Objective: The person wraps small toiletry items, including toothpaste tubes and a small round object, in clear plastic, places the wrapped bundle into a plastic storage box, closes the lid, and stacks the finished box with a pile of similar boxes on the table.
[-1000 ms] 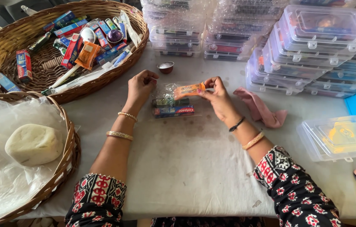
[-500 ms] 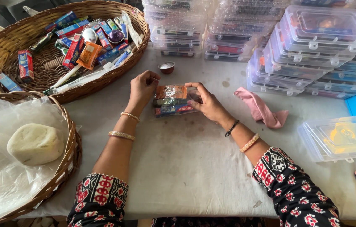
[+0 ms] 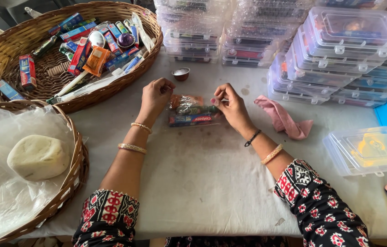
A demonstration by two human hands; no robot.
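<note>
Right now both hands meet over a clear plastic pouch lying flat on the white tabletop. Her left hand pinches the pouch's left edge, its grip closed on the plastic; her right hand pinches the right edge the same way. Inside the pouch sit a small toothpaste box and an orange sachet. A pink cloth lies just beside the right wrist. Behind, a wicker basket holds more small boxes, and stacked clear plastic boxes fill the far right.
</note>
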